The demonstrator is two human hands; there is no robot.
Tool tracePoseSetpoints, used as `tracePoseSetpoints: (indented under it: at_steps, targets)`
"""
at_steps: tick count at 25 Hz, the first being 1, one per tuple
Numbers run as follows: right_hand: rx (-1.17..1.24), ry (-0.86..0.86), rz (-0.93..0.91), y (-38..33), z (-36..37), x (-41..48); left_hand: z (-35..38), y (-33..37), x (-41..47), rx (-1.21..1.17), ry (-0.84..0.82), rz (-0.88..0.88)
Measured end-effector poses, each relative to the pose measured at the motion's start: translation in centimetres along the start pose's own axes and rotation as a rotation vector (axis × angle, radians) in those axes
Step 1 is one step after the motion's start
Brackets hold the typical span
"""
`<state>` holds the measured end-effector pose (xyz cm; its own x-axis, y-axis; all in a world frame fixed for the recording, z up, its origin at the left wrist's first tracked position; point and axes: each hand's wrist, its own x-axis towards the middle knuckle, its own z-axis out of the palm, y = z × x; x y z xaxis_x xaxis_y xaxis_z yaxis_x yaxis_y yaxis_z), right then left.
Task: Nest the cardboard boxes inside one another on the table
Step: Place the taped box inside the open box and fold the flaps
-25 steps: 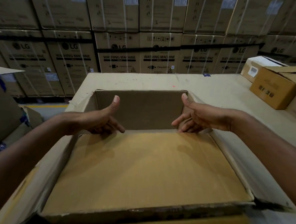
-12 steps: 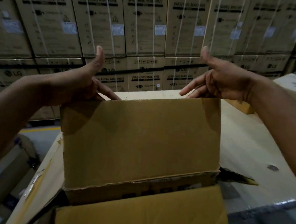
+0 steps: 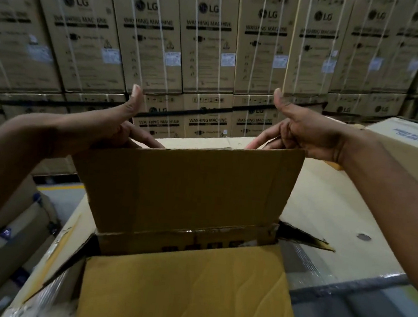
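Left hand [image 3: 108, 129] at 9 o'clock: thumb up, fingers fairly straight, resting on the top left corner of the cardboard box [image 3: 187, 189], not curled round it. The box is dead centre, tipped up over the near end of the table [image 3: 325, 213]. Right hand [image 3: 304, 134] at 2 o'clock, same deal on the other corner, fingertips partly hidden. Looks like the seating step, dropping it into what I take for the bigger box [image 3: 190, 287] at 6 o'clock. Next move probably needs it squared to that opening, sides look tight. Bare table toward 3 o'clock, another carton [image 3: 413, 150] past it.
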<state>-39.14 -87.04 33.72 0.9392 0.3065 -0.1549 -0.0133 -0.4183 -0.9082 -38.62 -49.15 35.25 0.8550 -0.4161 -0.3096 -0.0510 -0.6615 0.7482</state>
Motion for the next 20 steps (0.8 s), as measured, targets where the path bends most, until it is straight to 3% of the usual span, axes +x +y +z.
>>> tracePoseSetpoints:
  at_steps: [2, 8, 12, 20]
  targets:
    - [0.024, -0.048, 0.019, 1.0, 0.4, -0.7, 1.5, 0.6, -1.5, -0.012, 0.093, -0.065]
    - [0.037, -0.195, 0.019, 3.3, 2.0, -2.9, 5.3, -1.0, -4.6, -0.040, 0.079, -0.068]
    - [-0.026, -0.326, 0.022, 4.0, 3.5, -3.6, 7.6, -3.5, -4.7, -0.024, -0.027, -0.117]
    - [-0.130, -0.417, 0.092, 7.0, 6.5, -3.5, 13.2, -7.3, -2.0, 0.073, -0.183, -0.243]
